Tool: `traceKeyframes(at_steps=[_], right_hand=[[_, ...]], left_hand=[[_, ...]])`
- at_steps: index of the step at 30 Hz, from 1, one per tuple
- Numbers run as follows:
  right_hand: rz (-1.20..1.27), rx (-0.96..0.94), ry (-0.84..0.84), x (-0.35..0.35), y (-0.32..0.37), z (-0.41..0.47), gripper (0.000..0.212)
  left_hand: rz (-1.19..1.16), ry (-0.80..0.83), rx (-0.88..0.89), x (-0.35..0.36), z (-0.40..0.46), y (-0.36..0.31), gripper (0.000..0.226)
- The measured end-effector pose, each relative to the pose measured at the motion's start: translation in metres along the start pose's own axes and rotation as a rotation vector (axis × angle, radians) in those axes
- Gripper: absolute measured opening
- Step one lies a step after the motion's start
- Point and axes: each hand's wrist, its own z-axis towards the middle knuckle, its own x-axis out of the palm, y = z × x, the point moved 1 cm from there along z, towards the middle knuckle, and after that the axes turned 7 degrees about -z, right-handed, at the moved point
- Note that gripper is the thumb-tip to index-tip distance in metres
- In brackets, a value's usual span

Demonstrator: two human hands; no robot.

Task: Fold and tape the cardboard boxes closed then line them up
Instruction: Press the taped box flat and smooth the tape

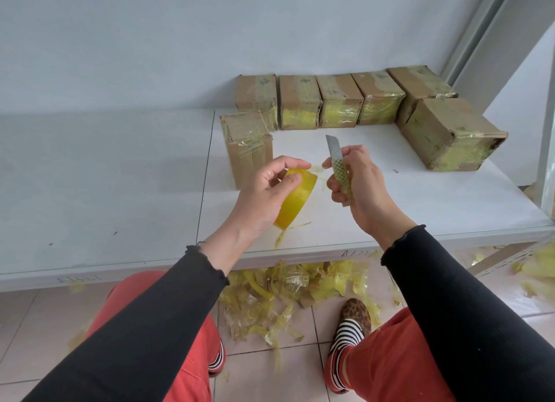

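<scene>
Left hand grips the yellow tape roll, fingers curled over its rim, thumb and forefinger pinching the loose tape end above the table. Right hand is wrapped around a utility knife, blade up and slightly tilted, thumb near the tape end; the two hands are just beside each other, over the table's front half. Both arms in black sleeves. Table is white and low, a seam runs front to back left of the hands, a tape scrap hangs off the front edge. Boxes: five taped cardboard boxes in a row along the wall, touching or nearly so; one more box stands upright in front of the row's left end, just behind the left hand; a larger taped box sits at the right, angled, in front of the row's right end. All carry yellowish tape. Wall behind is plain pale blue-grey; a metal frame upright stands at the right. Floor is light tile, a heap of yellow tape scraps under the table edge, more scraps at far right. Person sits, red trousers, striped sock and leopard-print shoe on the tile
</scene>
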Motion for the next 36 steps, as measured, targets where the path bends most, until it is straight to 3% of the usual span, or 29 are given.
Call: traceKeyframes(at_steps=[10, 16, 20, 26, 31, 33, 36], right_hand=[[-0.183, -0.248, 0.022, -0.012, 0.002, 0.001, 0.029], [-0.401, -0.273, 0.277, -0.004, 0.002, -0.006, 0.032], [-0.436, -0.320, 0.176, 0.001, -0.008, -0.001, 0.026], [-0.130, -0.063, 0.100, 0.000, -0.013, 0.001, 0.018], [0.072, 0.127, 0.070, -0.015, -0.013, 0.007, 0.013], [0.050, 0.159, -0.002, -0.025, -0.015, 0.014, 0.013], [-0.011, 0.183, -0.182, -0.047, -0.017, 0.027, 0.019]], left_hand=[[0.017, 0.136, 0.004, 0.003, -0.004, 0.000, 0.029], [0.041, 0.141, 0.001, 0.006, -0.003, 0.004, 0.029], [0.090, 0.141, 0.019, 0.005, -0.003, 0.006, 0.032], [0.212, 0.097, 0.050, 0.011, -0.003, 0.006, 0.046], [0.596, -0.010, 0.235, 0.028, 0.004, 0.008, 0.031], [0.694, 0.036, 0.306, 0.043, 0.005, 0.016, 0.028], [0.655, 0.237, 0.280, 0.069, 0.005, 0.028, 0.041]])
